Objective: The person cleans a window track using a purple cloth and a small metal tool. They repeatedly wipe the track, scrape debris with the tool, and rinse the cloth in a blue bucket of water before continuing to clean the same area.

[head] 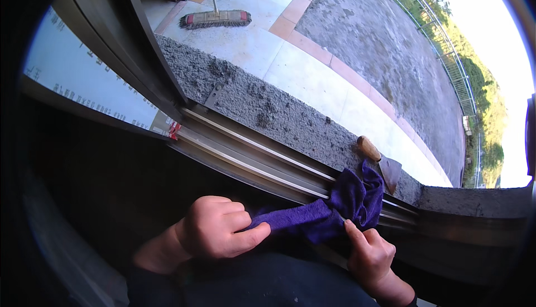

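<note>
A purple cloth [356, 198] lies bunched over the tracks of a metal sliding-window frame [259, 162]. One end of it is stretched out to the left like a band, and my left hand [222, 227] grips that end in a fist. At the bunched part, my right hand [370, 252] is closed on the cloth's lower edge, its index finger pointing forward along the fabric. Whether something else sits inside my right fist cannot be seen. Just beyond the cloth, a putty knife [379, 160] with a wooden handle rests on the rough cement sill [268, 101].
A metal fixing strap [214, 94] lies on the sill. Left of me stands a window sash [113, 43] with a printed sheet [92, 80] bearing writing. Outside, a broom [215, 18] stands on pale floor tiles [301, 72]. Farther off runs a metal railing [454, 62].
</note>
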Available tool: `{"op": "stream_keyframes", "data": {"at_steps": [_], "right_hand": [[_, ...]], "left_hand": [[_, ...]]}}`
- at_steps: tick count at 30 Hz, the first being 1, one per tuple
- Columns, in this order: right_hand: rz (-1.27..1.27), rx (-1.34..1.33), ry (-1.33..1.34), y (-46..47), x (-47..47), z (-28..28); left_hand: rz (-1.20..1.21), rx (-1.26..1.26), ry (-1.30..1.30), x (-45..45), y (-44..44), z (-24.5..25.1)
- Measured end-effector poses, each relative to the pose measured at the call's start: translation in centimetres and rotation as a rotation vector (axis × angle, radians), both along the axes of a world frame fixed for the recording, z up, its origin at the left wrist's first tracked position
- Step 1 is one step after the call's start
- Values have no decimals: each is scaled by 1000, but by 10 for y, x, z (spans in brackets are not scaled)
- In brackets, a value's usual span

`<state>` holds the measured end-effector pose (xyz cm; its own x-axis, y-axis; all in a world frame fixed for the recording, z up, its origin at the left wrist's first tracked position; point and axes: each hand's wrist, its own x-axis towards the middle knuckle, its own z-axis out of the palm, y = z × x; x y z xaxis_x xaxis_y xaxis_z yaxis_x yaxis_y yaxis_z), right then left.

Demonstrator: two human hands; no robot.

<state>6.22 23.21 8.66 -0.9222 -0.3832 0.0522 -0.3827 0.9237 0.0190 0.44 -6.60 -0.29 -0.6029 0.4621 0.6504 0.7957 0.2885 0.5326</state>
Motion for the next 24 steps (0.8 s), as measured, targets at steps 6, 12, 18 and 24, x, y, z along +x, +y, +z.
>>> {"op": "stream_keyframes", "data": {"at_steps": [6,12,18,24], "right_hand": [[-54,-261,-163,1,-16,0],[-54,-292,-115,-7,-14,-5],[11,-252,-108,-40,-31,-5],[111,-265,-133,-76,-53,-20]], "left_hand": [[-1,-7,-20,-2,-18,3],[4,-4,-2,-6,-27,1],[104,-37,3,-5,-55,2],[230,-112,-2,-1,-82,11]]}}
